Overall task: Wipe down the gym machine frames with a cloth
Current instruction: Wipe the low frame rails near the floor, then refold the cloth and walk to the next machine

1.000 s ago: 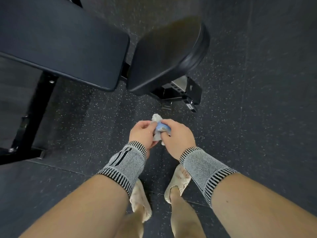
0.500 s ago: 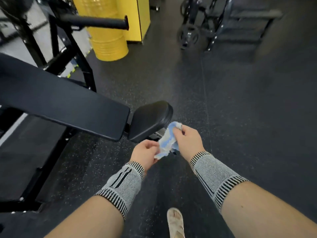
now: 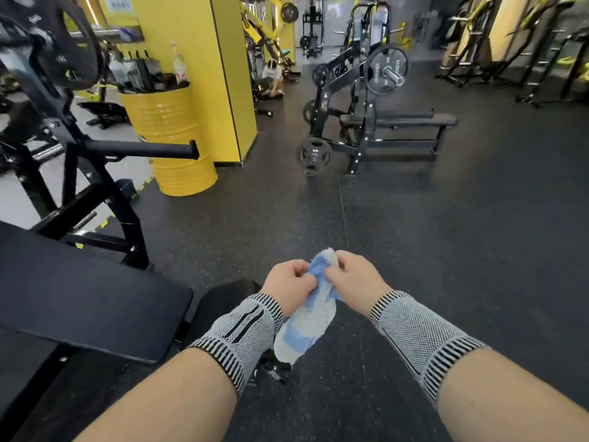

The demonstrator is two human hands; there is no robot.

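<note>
Single head-worn wide-angle view, looking forward and slightly down across the gym floor; padded bench (image 3: 92,301) close at lower left, plate-loaded machine (image 3: 366,116) far beyond it.

Both forearms reach forward from the near edge, each wrist in a grey knitted, black-striped sleeve. The left hand (image 3: 288,287) and right hand (image 3: 355,277) meet close together, knuckles up, fingers curled, pinching a blue-and-white cloth (image 3: 306,323).

Two bare forearms, left hand (image 3: 288,283) and right hand (image 3: 357,279) uncovered, each wrist in a grey mesh-knit compression sleeve, black-and-white ribbed striped bands at both cuffs, thin black diagonal line along each sleeve, no rings or watch visible
</note>
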